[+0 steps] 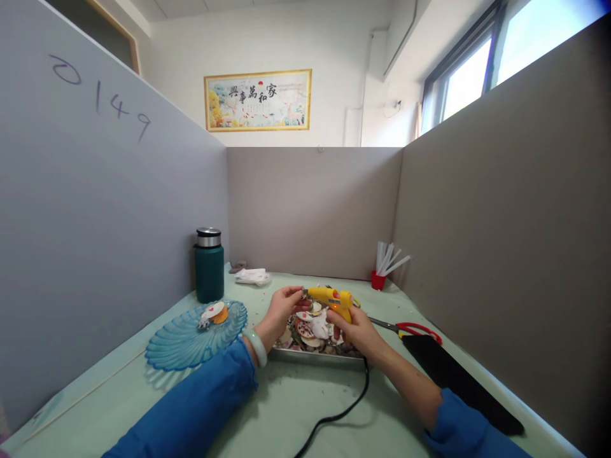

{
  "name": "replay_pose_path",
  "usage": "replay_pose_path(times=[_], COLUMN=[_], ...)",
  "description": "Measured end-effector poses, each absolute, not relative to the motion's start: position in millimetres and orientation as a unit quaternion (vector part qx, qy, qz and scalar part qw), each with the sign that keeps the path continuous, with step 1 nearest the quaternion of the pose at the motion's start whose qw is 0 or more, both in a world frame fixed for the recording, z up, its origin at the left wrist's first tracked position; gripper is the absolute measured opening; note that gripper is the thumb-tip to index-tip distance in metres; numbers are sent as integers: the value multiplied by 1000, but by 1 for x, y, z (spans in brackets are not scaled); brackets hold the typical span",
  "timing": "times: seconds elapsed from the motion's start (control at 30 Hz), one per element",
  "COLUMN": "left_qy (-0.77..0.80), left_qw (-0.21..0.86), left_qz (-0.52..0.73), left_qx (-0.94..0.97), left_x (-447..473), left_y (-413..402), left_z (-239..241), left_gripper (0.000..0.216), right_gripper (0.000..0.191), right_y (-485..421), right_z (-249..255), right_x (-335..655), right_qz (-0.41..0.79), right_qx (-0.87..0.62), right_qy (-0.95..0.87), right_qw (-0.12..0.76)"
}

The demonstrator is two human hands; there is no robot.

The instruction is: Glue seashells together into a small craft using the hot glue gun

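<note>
My right hand [351,327] is wrapped round the grip of a yellow hot glue gun [329,295], whose nozzle points left. At the nozzle tip, my left hand [285,306] has its thumb and fingers pinched together; whatever is between them is too small to make out. Both hands are above a metal tray [315,358] heaped with seashells [319,326]. From the gun, a black cord [346,413] runs down over the front of the tray. To the left, a blue scalloped glass plate [176,343] carries a few shells [213,313], one white and one orange.
A green thermos [209,273] stands behind the plate, near a white plastic packet [252,277]. Glue sticks [387,257] rise from a small red cup [378,280] at the back right. Red-handled scissors [415,329] and a black board [461,381] lie rightward. A thin stick [86,394] lies left. Partitions enclose the table.
</note>
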State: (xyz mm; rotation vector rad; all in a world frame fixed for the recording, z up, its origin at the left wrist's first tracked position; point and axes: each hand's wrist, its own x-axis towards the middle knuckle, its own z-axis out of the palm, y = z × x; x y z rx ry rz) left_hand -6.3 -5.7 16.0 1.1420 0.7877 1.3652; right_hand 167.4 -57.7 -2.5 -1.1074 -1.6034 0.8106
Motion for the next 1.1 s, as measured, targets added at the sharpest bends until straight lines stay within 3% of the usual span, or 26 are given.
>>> replay_pose_path(times=[1.1], left_qy=[333], left_qw=[557], left_qz=[582], left_qx=[490], left_x=[-6], left_y=[-6], left_z=[16], left_gripper=[13], right_gripper=[35], right_y=[-54], right_z=[-7], right_x=[168], right_qz=[272], right_qx=[-465], right_qy=[-680], right_qw=[498])
